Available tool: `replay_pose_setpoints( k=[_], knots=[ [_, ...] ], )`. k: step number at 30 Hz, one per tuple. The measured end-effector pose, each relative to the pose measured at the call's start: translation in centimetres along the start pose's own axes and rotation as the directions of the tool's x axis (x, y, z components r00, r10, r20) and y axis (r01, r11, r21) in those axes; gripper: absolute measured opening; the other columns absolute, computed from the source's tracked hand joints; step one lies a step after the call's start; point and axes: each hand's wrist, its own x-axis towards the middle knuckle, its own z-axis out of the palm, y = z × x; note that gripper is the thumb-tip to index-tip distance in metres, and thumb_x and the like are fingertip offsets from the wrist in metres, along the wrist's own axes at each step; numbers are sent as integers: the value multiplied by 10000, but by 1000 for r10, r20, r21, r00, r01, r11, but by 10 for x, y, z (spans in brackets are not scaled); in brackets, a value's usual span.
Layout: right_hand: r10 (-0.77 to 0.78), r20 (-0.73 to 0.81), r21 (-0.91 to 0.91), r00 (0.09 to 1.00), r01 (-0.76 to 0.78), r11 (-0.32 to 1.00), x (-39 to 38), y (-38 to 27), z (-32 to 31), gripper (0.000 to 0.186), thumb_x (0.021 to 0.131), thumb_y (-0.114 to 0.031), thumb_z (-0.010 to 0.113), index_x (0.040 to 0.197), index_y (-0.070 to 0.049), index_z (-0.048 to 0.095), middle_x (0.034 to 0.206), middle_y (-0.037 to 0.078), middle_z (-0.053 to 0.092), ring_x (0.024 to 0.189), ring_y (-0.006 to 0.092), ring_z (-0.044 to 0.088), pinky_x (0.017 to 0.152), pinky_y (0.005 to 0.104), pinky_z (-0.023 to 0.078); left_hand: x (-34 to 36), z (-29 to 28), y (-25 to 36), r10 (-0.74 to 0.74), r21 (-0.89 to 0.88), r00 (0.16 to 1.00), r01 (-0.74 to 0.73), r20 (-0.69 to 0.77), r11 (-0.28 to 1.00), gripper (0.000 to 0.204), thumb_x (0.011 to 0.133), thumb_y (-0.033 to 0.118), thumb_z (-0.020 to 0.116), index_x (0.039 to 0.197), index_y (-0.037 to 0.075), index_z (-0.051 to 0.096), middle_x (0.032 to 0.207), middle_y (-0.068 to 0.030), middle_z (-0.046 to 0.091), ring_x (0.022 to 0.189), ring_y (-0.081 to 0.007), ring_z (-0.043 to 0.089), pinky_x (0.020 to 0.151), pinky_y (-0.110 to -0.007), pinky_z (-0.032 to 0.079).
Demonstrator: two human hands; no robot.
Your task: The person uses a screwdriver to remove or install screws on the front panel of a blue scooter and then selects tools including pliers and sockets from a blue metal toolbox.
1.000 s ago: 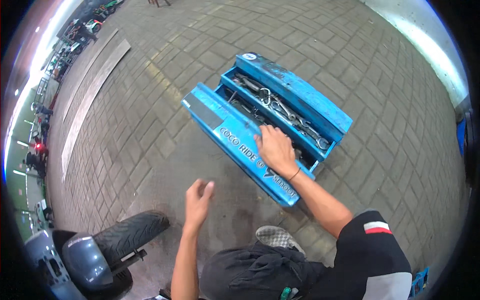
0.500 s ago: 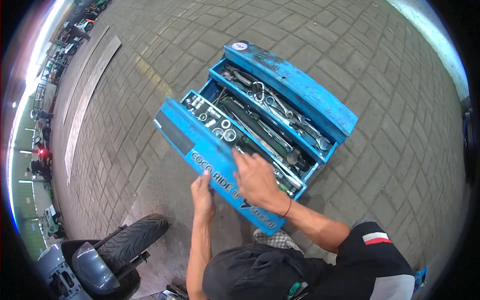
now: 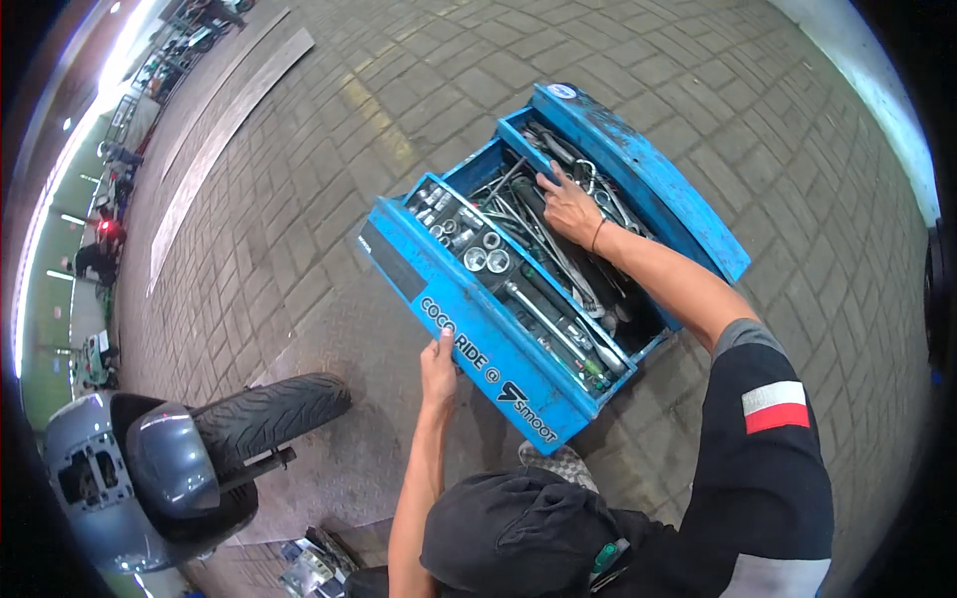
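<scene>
A blue metal toolbox (image 3: 394, 264) stands unfolded on the paving. My left hand (image 3: 439, 369) grips its near lid, the thumb lying on the lettered outer face and the fingers mostly hidden behind the lower side. Over the middle compartment reaches my right hand (image 3: 573, 211), fingers stretched toward the wall of the far tray (image 3: 515, 135); it holds nothing that I can see. Sockets (image 3: 486, 260) and a ratchet handle (image 3: 538, 314) lie in the near tray. Long tools fill the middle compartment, and spanners (image 3: 603, 194) lie in the far tray, partly behind my hand.
At the lower left is a grey scooter part with a black tyre (image 3: 274, 419). Metal parts (image 3: 314, 568) lie on the ground near my left arm. A checkered shoe (image 3: 558, 463) is just below the toolbox. A long pale board (image 3: 224, 149) lies farther off, near parked vehicles.
My right hand has left the near lid and moved up and right to the far tray. The middle compartment shows wider between the trays. My left hand stays on the near lid.
</scene>
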Motion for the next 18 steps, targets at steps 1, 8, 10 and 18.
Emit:
replay_pose_setpoints(
  k=[1,8,10,18],
  knots=[
    [-15,38,14,999,15,1000,6,1,0,242,868,-229,598,811,-115,804,925,59,759,1359,264,497,1243,596,222,2,-3,-4,-8,4,1000,8,17,1000,426,1106,365,490,1130,-30,648,964,-54,705,803,-121,646,745,-300,528],
    [-154,257,13,954,156,988,13,17,-12,288,901,-259,586,1010,-110,807,1162,83,756,1441,297,465,1243,661,123,4,6,-23,246,120,962,-232,-120,965,413,1059,295,587,1320,-13,503,1168,-128,660,999,-179,657,859,-339,544],
    [-144,386,99,911,114,989,12,21,-25,306,886,-266,602,1070,-105,787,1175,97,750,1439,302,468,1237,672,129,1,20,-18,202,123,973,-188,-110,974,492,1037,241,622,1401,-18,416,1282,-144,590,1156,-208,592,974,-354,500],
    [-99,189,347,977,28,938,-21,20,-48,376,816,-154,671,1191,-141,649,891,143,718,1168,345,631,1133,693,316,-2,22,-20,246,-21,964,-250,-101,968,625,1042,260,604,1502,-24,289,1419,-186,501,1295,-264,514,1111,-405,401]
  ],
)
